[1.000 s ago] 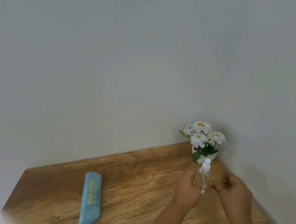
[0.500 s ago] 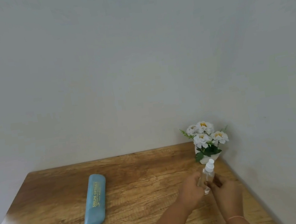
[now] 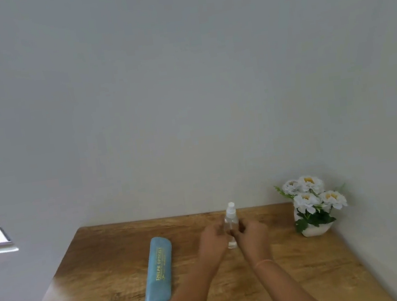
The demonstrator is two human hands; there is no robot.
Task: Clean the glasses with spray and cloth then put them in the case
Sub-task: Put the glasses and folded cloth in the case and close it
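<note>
Grip: both hands are on it. The left hand (image 3: 213, 240) and right hand (image 3: 252, 238) curl their fingers round the lower body of the spray bottle (image 3: 230, 219), one from each side, and it stands upright between them.
Bottle: small, clear plastic, with the white nozzle cap (image 3: 230, 208) poking up above the fingers. Its base is at or just above the table (image 3: 309, 274); I cannot tell which.
Handling: looks light, stiff and smooth-sided, so likely slippery. Best held round the body, with the cap left free for a pressing finger.
Left of the grip: the blue glasses case (image 3: 159, 273) lies flat and closed, just beside the left forearm.
Missing: glasses and cloth are nowhere in sight, possibly inside the case.
Right of the grip: white flowers (image 3: 310, 193) in a pot (image 3: 315, 230), well apart, in the corner.
</note>
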